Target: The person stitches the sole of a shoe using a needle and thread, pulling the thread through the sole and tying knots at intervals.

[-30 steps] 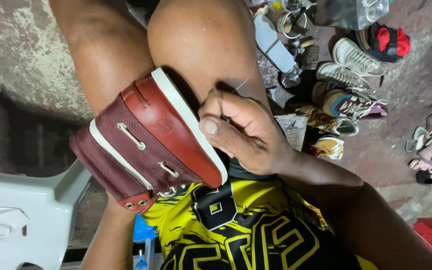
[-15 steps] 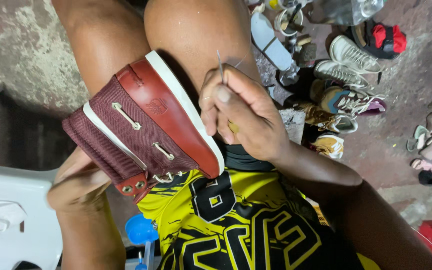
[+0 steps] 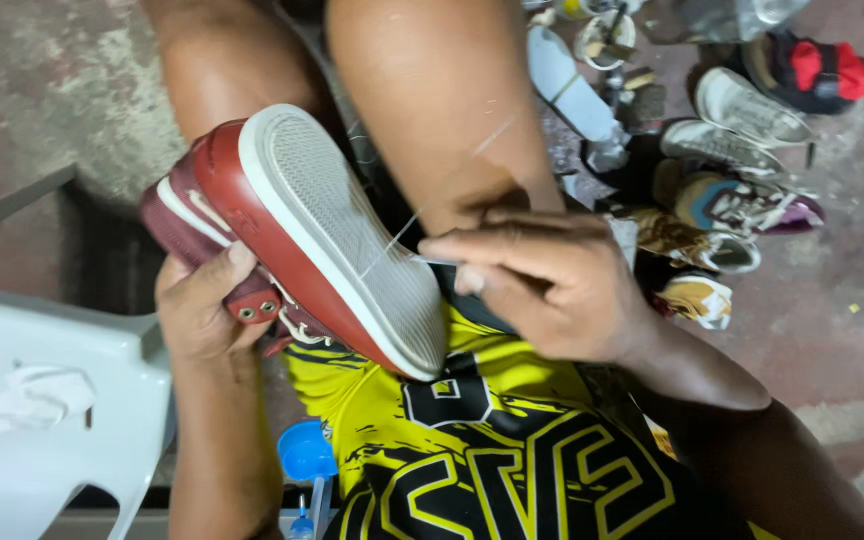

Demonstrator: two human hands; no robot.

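Two hands at work on a maroon shoe [image 3: 252, 215] over the lap, left hand [image 3: 202, 310] clasping its upper, sole turned up, right hand [image 3: 542, 285] pinching a thread [image 3: 402, 232] at the sole, loose shoes [image 3: 742, 205] on the floor beyond, white plastic chair [image 3: 42, 400] at left

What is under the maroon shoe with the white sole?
Under the maroon shoe with the white sole sit the left hand gripping its upper and the yellow-and-black jersey; the shoe's opening is hidden.

The shoe [image 3: 332, 240] lies between left hand [image 3: 197, 310] and right hand [image 3: 542, 285].
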